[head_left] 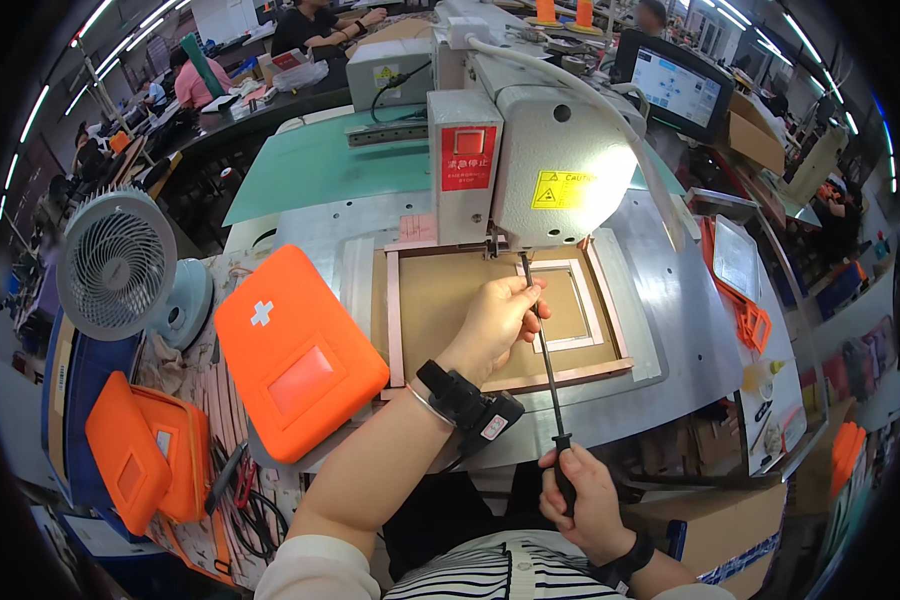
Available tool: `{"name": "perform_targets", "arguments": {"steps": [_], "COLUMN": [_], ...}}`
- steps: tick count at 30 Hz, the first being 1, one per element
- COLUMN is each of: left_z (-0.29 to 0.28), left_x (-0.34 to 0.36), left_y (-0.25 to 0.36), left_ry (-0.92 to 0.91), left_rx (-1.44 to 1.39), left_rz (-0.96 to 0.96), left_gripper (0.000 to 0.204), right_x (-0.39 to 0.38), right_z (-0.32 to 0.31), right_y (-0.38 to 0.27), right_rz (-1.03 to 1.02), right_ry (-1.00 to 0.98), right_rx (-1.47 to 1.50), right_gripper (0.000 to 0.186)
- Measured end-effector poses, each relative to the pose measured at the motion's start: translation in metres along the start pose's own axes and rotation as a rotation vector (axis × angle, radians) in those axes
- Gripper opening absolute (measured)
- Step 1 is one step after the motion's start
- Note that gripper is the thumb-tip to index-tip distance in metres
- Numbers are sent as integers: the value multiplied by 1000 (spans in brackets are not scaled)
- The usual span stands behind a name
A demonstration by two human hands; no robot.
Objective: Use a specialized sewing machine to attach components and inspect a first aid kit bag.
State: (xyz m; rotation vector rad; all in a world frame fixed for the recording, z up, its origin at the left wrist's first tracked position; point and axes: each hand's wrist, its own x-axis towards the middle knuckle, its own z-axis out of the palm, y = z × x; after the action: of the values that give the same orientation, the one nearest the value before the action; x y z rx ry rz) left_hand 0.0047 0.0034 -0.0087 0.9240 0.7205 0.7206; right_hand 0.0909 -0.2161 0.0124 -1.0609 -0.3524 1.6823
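My right hand (582,497) is wrapped round the black handle of a long screwdriver (547,365). The shaft runs up and away from me to the underside of the sewing machine head (560,150). Farther along, the fingers of my left hand (500,318) pinch the shaft close to the tip. Where the tip meets the machine is too small to make out. Below the head lies a brown sewing template (440,310) edged with pale pink strips, with a small white-edged rectangular frame (582,300) inside it.
An orange case with a white cross (300,350) lies left of the template. More orange cases (145,450) and cables (255,515) sit lower left, below a fan (120,262). A monitor (673,85) stands back right; orange pieces (750,325) lie at the right. People work behind.
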Motion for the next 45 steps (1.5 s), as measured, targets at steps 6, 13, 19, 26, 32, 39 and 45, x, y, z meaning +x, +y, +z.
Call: {"name": "perform_targets", "arguments": {"steps": [6, 13, 19, 26, 32, 39, 45], "left_z": [-1, -1, 7, 7, 6, 20, 9], "left_x": [2, 0, -8, -1, 2, -23, -22], "left_y": [0, -4, 1, -2, -4, 13, 16], "left_ry": [28, 4, 39, 3, 27, 29, 115], "left_rx": [55, 7, -3, 71, 112, 392, 504], "left_rz": [60, 33, 25, 113, 34, 53, 19], "left_gripper": [24, 27, 27, 27, 29, 27, 22], "right_x": [8, 4, 2, -4, 6, -55, -33], "right_z": [-3, -14, -14, -8, -47, -169, -463], "right_y": [5, -17, -24, -28, -22, -61, -122], "right_rz": [46, -24, 37, 115, 22, -862, -672], "right_ry": [-111, 16, 28, -32, -80, 754, 1238], "right_rx": [114, -196, -227, -29, -52, -201, -147], "right_gripper": [29, 29, 28, 26, 25, 25, 23]}}
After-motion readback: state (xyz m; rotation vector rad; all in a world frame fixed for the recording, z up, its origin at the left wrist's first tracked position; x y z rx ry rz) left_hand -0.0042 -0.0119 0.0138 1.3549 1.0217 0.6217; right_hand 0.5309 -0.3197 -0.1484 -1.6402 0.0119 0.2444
